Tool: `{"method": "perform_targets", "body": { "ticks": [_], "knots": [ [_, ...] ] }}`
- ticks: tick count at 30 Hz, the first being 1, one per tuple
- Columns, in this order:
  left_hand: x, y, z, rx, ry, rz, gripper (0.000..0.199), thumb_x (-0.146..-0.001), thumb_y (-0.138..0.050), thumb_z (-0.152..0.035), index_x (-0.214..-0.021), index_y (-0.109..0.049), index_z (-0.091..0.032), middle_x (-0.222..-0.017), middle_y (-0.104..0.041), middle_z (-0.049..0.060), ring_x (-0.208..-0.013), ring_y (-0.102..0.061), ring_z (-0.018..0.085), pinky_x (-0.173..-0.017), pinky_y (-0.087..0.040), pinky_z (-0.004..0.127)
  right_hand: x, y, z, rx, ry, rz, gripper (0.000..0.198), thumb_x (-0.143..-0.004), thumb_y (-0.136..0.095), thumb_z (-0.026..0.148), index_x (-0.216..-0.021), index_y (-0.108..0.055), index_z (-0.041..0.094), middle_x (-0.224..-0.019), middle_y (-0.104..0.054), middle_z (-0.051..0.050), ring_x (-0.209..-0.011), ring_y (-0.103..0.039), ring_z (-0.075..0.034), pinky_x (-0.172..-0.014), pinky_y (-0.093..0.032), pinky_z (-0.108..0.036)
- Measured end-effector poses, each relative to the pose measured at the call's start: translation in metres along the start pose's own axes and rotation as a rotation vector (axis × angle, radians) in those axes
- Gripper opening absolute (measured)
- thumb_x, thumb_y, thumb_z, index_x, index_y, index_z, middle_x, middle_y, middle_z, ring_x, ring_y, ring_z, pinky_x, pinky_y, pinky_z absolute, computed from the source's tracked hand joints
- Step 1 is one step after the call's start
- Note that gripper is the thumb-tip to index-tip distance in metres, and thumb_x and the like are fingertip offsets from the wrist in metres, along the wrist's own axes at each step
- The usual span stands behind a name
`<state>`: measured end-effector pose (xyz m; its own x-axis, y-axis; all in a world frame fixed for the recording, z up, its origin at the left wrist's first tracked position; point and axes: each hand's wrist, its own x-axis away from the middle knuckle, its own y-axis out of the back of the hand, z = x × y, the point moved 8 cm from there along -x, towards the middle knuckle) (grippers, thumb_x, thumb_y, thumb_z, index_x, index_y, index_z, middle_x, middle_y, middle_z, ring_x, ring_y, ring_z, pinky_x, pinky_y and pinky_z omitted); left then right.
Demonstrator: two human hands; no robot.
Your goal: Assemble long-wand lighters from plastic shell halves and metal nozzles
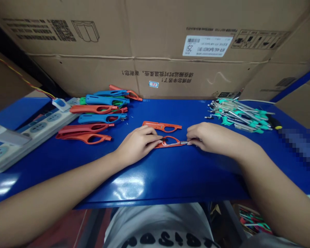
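Note:
An orange lighter shell half [171, 144] lies on the blue table in front of me, its open inner side up. A white wire and a small dark part show in it near the finger loop. My left hand [139, 143] is closed on its left end, with thumb and fingers pinching at the dark part. My right hand [206, 139] pinches the short metal tube [184, 142] at the shell's right tip; the rest of the tube is hidden by the fingers. Just behind lies a second orange shell half [162, 126], apart from both hands.
To the left lie stacked orange, red, blue and green lighter shells [93, 113] beside a white power strip [48, 125]. At the back right is a heap of metal rods with teal parts [237, 115], near a black-and-yellow handle [275, 123]. A cardboard wall [157, 41] closes the back.

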<state>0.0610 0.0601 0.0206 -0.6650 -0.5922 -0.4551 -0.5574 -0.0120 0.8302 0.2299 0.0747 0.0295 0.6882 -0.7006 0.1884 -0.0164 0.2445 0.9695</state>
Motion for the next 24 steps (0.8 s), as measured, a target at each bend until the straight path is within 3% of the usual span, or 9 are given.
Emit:
{"method": "perform_targets", "body": {
  "ticks": [9, 17, 24],
  "knots": [
    [0.0, 0.0, -0.002, -0.018, -0.02, -0.006, 0.022, -0.099, -0.058, -0.022, -0.11, -0.075, -0.016, -0.096, -0.07, 0.008, -0.088, -0.065, 0.02, -0.079, -0.054, 0.035, -0.001, -0.003, 0.019, 0.258, -0.102, 0.104, 0.019, -0.081, -0.055, 0.003, -0.078, -0.067, 0.016, -0.087, -0.07, -0.008, -0.071, -0.061, -0.019, -0.058, -0.024, -0.032],
    [0.001, 0.001, -0.004, -0.052, 0.028, 0.011, 0.024, -0.1, -0.055, -0.026, -0.104, -0.077, -0.017, -0.093, -0.069, 0.007, -0.087, -0.064, 0.02, -0.079, -0.053, 0.034, 0.001, 0.0, 0.016, 0.199, -0.11, 0.055, 0.018, -0.09, -0.052, 0.011, -0.078, -0.065, 0.017, -0.089, -0.068, -0.006, -0.071, -0.06, -0.017, -0.057, -0.024, -0.031],
    [0.002, 0.002, -0.027, -0.345, 0.074, 0.234, 0.035, -0.102, -0.048, -0.031, -0.123, -0.07, -0.015, -0.105, -0.066, 0.011, -0.099, -0.06, 0.027, -0.083, -0.049, 0.04, 0.001, 0.001, 0.008, 0.106, -0.114, -0.006, 0.012, -0.091, -0.054, 0.019, -0.081, -0.061, 0.018, -0.091, -0.066, -0.005, -0.067, -0.054, -0.015, -0.057, -0.025, -0.028]
  ]
}}
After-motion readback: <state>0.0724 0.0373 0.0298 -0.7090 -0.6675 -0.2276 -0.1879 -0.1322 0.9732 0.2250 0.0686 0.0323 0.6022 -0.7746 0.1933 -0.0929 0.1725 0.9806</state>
